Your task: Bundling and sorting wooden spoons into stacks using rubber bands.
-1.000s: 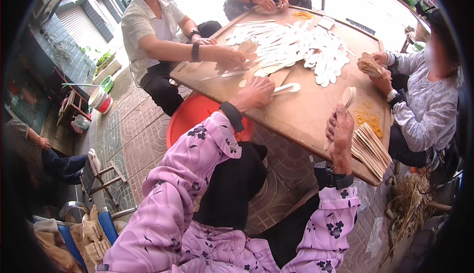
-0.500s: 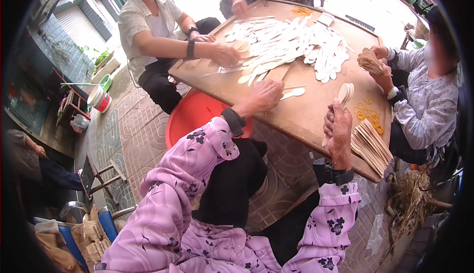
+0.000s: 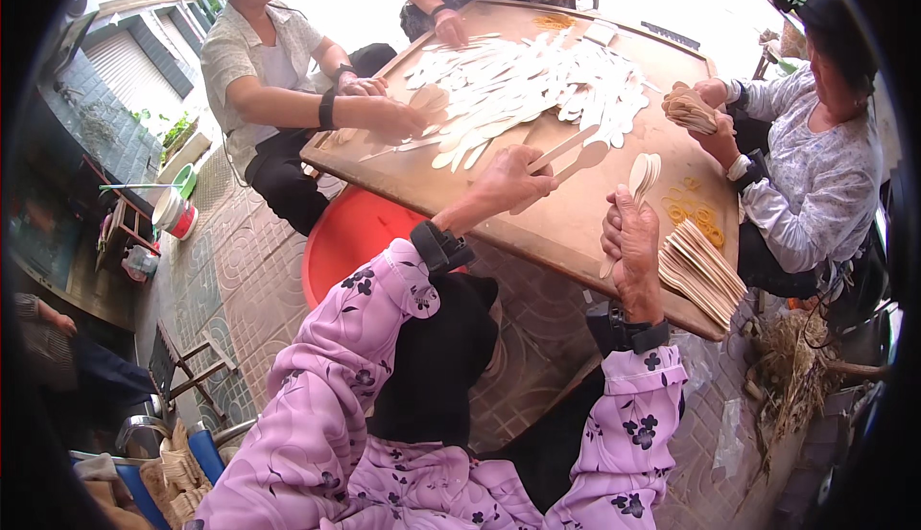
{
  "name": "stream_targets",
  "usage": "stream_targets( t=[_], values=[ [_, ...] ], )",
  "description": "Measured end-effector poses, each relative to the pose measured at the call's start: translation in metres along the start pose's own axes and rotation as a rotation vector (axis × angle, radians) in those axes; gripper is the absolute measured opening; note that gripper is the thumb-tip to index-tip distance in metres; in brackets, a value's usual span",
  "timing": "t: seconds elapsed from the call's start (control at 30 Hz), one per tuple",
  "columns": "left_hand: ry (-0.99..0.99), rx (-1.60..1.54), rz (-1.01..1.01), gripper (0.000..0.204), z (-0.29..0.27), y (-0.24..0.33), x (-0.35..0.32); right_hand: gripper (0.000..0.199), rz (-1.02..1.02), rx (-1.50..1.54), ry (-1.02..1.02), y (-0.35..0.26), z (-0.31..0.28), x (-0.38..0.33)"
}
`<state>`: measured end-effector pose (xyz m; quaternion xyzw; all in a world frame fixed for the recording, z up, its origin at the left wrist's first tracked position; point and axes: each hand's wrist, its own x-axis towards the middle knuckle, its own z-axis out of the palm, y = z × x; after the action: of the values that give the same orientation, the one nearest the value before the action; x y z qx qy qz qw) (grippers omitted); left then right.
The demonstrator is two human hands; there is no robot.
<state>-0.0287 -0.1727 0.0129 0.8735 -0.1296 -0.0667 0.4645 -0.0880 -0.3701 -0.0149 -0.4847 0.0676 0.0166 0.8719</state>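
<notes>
Wooden spoons point(image 3: 566, 151) — two pinched in left hand point(image 3: 508, 183), long axes pointing up-right over counter point(image 3: 576, 223); right hand point(image 3: 628, 242) closed round upright spoon bundle point(image 3: 641, 177) — just beside.

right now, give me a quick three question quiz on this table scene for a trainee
1. True or false: the left hand is lifting two wooden spoons off the table.
2. What does the right hand hold? A) a bunch of spoons, bowls up B) rubber bands C) nothing
3. Fill in: the yellow rubber bands lie on the table just beyond the ____ of flat wooden sticks.

Key: 1 true; 2 A; 3 stack
</notes>
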Motion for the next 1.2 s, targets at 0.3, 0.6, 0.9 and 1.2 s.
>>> stream_targets(
  t=[0.3,0.6,0.9,1.2],
  values=[
    [-0.234,-0.7,-0.081,0.021,0.038,0.046,-0.026,0.023,-0.054,0.137,-0.098,-0.005,0.007,-0.005],
    [-0.078,-0.11,0.101,0.026,0.047,0.022,-0.011,0.025,-0.301,-0.166,0.051,0.007,-0.009,0.006],
    [-0.096,0.951,0.686,0.015,0.005,0.056,-0.033,0.032,-0.324,-0.715,-0.124,0.007,0.007,-0.004],
    [0.273,0.653,0.509,0.027,0.0,0.043,0.035,0.032,-0.021,-0.114,-0.024,0.008,0.007,-0.006]
  ],
)
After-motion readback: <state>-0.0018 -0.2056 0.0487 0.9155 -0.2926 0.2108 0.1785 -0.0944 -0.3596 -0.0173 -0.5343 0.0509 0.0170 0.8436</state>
